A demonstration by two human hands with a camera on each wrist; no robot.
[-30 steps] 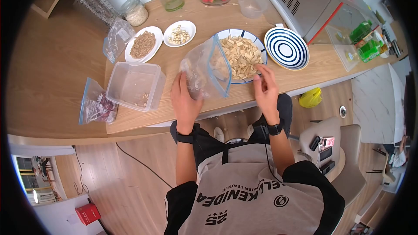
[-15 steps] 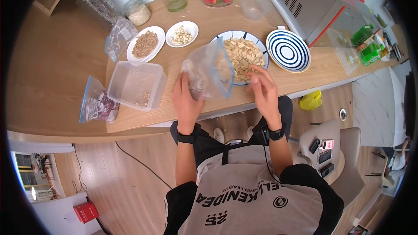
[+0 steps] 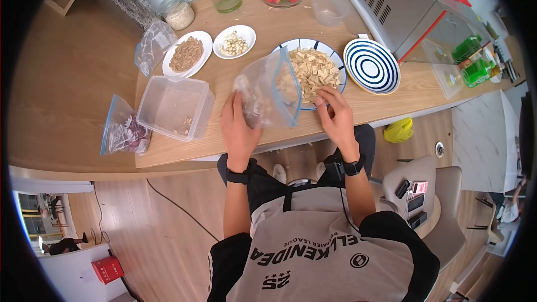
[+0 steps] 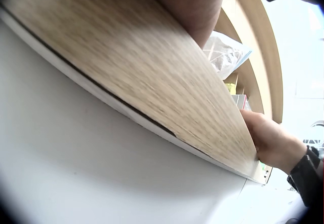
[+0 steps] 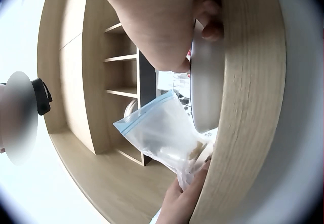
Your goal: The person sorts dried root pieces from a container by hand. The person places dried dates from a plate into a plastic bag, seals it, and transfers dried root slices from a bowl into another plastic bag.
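Observation:
My left hand (image 3: 239, 131) holds a clear zip bag (image 3: 260, 86) with a blue seal by its lower left side, and the bag's mouth stands open toward the bowl. In the right wrist view that bag (image 5: 164, 133) rises above the fingers, with a few pale pieces low inside. A blue-and-white bowl (image 3: 342, 81) heaped with pale dried slices (image 3: 316, 67) stands right of the bag. At the near edge of the heap are the bent fingertips of my right hand (image 3: 338, 123), thumb close to the index finger; I cannot tell whether they pinch a slice.
A plastic tub (image 3: 168, 106) with few crumbs and a bag of dark red pieces (image 3: 128, 134) stand left. Behind are a plate of brown sticks (image 3: 186, 55) and a plate of round cream pieces (image 3: 234, 43). A blue-ringed plate (image 3: 372, 67) sits right, near a grey appliance (image 3: 400, 11).
My right hand moved left over the slices and rose slightly, then came back down to the near edge of the heap. The left hand and bag have stayed nearly still.

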